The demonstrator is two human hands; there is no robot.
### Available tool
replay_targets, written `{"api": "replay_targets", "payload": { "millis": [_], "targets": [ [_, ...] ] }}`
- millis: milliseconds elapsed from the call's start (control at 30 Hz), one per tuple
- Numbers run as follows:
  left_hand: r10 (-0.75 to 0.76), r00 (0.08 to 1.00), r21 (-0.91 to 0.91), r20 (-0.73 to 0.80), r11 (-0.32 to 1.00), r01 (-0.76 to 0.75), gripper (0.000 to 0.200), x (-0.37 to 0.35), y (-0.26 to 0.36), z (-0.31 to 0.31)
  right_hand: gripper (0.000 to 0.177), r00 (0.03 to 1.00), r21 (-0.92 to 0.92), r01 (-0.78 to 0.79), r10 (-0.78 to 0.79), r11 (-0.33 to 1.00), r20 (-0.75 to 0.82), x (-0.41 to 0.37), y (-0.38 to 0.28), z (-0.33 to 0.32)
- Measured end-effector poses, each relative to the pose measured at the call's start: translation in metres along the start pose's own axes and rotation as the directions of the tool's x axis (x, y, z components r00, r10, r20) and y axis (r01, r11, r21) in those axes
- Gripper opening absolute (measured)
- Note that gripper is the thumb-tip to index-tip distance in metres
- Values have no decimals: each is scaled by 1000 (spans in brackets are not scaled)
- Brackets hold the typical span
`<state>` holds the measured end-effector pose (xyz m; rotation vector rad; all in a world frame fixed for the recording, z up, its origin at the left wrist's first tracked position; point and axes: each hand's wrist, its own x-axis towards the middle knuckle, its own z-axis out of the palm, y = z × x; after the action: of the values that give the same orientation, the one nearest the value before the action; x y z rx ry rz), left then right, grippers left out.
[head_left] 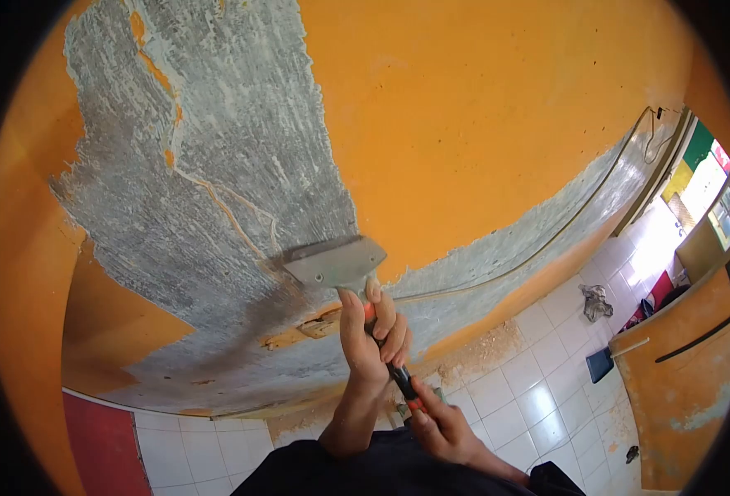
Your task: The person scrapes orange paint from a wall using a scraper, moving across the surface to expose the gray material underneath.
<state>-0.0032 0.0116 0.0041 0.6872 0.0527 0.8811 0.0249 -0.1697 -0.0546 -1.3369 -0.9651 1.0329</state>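
A wide-bladed scraper (337, 261) with a black and orange handle is held up against the wall, its metal edge at the border between bare grey plaster (241, 107) and orange paint (480, 124). My left hand (369, 335) wraps round the handle just below the blade, fingers closed. Lower down, my right hand (443, 426) grips the end of the same handle. Beside the blade, a crack (224, 211) with leftover orange paint runs down the plaster. Below it, a broken patch (319, 324) shows in the wall.
A thin cable (546, 244) runs along the wall's lower grey strip. Paint flakes and dust (485, 351) lie on the white tiled floor (505, 422) by the wall. To the right are a crumpled bag (596, 303), a dark dustpan-like object (600, 364) and an orange partition (679, 413).
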Motion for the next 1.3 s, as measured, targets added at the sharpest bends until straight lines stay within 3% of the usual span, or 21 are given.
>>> {"api": "replay_targets", "payload": {
  "millis": [133, 233, 300, 633, 733, 833, 933, 1133, 1300],
  "targets": [
    [-16, 1000, -16, 3, 1000, 16, 39, -4, -4, -3, 53, 995, -12, 99, -99, 995, -24, 0, 2, 2],
    [-7, 1000, -30, -2, 1000, 7, 40, 2, 4, 10, 53, 998, 70, 52, -50, 996, -29, -1, -8, 3],
    [-4, 1000, -40, -10, 999, 4, 40, -2, 0, 6, 54, 1000, -19, 2, -2, 1000, -6, 1, -14, -2],
    [10, 1000, -8, -5, 1000, -10, 41, -5, 1, 5, 54, 996, 63, 83, -82, 995, -18, -1, -9, 2],
    [70, 997, 3, 34, 998, -70, 41, 7, 7, 12, 54, 993, -80, 104, -108, 991, -47, 5, -14, 1],
    [47, 999, 21, 7, 999, -48, 40, 4, 10, 16, 54, 994, -54, 107, -108, 993, -21, 6, -14, -1],
    [32, 999, 28, -1, 999, -32, 41, -3, 3, 8, 54, 999, 89, 41, -39, 995, -19, -1, -7, 1],
    [26, 1000, 42, 0, 999, -26, 41, -1, 5, 8, 54, 985, -15, 174, -174, 985, 7, 6, -6, 2],
    [28, 1000, 23, -7, 999, -28, 41, 3, 11, 20, 55, 998, -20, 58, -58, 998, -13, 6, -28, -2]
  ]
}}
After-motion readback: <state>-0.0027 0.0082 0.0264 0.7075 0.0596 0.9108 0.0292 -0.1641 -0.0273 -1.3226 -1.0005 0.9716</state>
